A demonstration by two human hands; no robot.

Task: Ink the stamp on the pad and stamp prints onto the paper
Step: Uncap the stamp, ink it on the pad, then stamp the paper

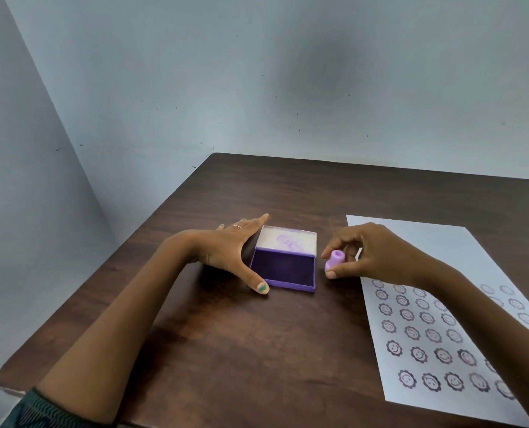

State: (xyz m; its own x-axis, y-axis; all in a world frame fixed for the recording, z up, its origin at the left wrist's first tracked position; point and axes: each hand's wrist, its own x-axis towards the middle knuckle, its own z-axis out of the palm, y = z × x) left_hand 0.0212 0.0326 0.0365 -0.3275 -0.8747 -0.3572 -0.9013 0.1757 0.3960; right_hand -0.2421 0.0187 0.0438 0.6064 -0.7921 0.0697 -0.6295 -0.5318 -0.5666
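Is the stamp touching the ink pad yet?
Apart. The head view shows the right hand holding the stamp beside the ink pad, with bare table between them.

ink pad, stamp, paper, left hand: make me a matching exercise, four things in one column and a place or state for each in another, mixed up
Things:
1. ink pad
2. stamp
3. paper
4. left hand

Places or states:
A. covered with rows of smiley flower prints
B. held in the right hand
C. lid open, dark purple inside
D. resting flat against the pad's left side

Pairs: 1-C, 2-B, 3-A, 4-D
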